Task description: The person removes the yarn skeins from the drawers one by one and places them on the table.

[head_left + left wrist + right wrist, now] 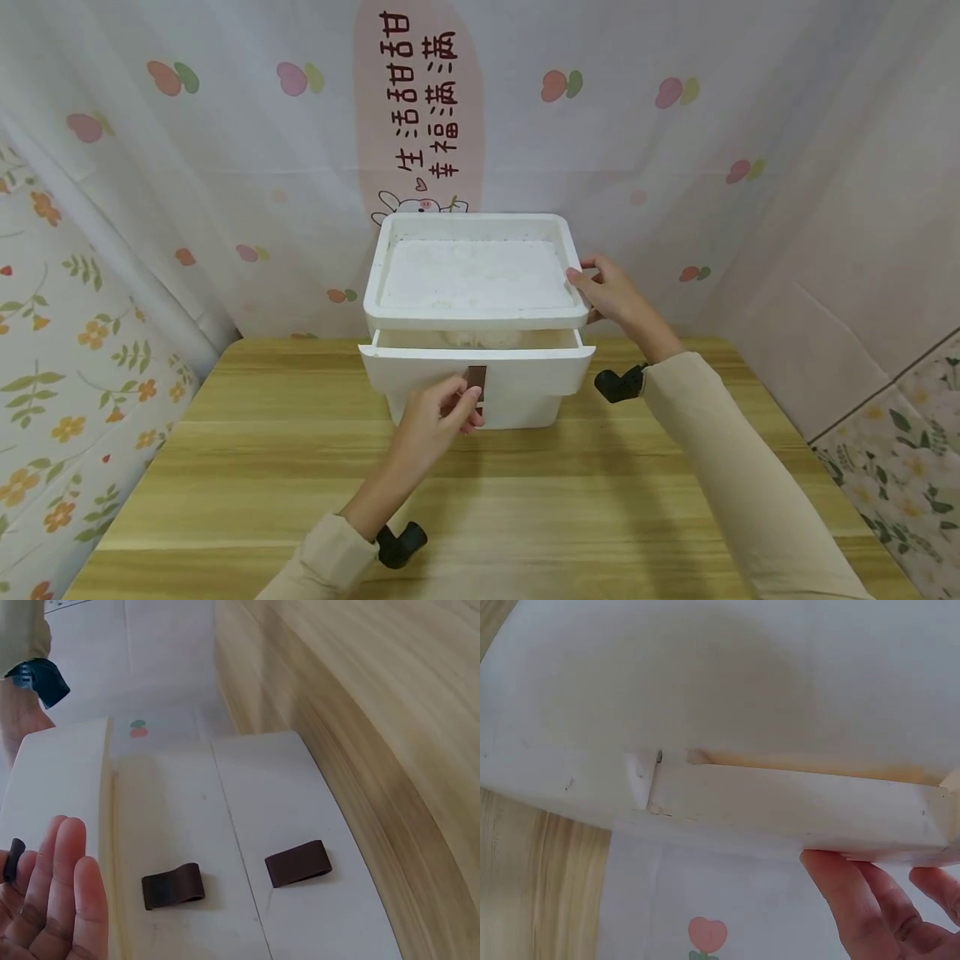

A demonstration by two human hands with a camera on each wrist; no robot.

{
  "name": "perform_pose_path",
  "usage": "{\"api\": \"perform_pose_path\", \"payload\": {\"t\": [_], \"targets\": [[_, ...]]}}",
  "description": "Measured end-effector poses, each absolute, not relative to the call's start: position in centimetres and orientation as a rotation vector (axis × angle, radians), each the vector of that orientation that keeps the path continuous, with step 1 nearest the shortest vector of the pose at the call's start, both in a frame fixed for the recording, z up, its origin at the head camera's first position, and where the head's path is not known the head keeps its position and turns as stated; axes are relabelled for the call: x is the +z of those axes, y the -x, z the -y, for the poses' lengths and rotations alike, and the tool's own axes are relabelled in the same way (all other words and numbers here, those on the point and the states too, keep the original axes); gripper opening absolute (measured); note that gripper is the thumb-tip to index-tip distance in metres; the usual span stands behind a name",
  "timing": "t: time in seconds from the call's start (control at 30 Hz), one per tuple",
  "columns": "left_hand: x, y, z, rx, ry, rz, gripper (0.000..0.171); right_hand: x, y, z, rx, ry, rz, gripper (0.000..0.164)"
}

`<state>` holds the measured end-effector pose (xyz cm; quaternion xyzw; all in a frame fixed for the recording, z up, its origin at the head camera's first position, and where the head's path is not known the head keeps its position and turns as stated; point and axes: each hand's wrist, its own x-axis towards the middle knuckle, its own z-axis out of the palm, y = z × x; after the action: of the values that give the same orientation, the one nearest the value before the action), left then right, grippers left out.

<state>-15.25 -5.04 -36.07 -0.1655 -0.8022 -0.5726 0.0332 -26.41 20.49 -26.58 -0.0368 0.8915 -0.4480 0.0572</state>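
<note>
The person before me has both arms stretched forward. The left arm comes in low, its pale beige sleeve ending short of a bare wrist. The left hand angles up and inward, thumb and forefinger drawn together in a pinching grip. Close up, three of its fingers lie side by side, only slightly bent. The right arm reaches farther out, slanting inward, sleeved almost to the wrist. The right hand sits higher than the left, its grip made with the thumb in front of bent fingers, a gap showing between fingertips.
</note>
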Motion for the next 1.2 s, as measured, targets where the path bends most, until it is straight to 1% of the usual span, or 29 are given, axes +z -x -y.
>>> {"api": "perform_pose_path", "payload": {"t": [0.73, 1.0, 1.2], "targets": [[-35.9, 11.5, 5.1, -1.818, 0.457, 2.447, 0.026, -26.4, 26.2, -20.7, -1.328, 0.135, -2.705, 0.056], [-35.9, 10.5, 5.2, -1.909, 0.462, 2.406, 0.025, -26.4, 26.2, -20.6, -1.306, 0.130, -2.713, 0.058], [-35.9, 9.4, 5.4, -1.887, 0.530, 2.408, 0.027, -26.4, 26.3, -20.7, -1.322, 0.133, -2.706, 0.058]]}}
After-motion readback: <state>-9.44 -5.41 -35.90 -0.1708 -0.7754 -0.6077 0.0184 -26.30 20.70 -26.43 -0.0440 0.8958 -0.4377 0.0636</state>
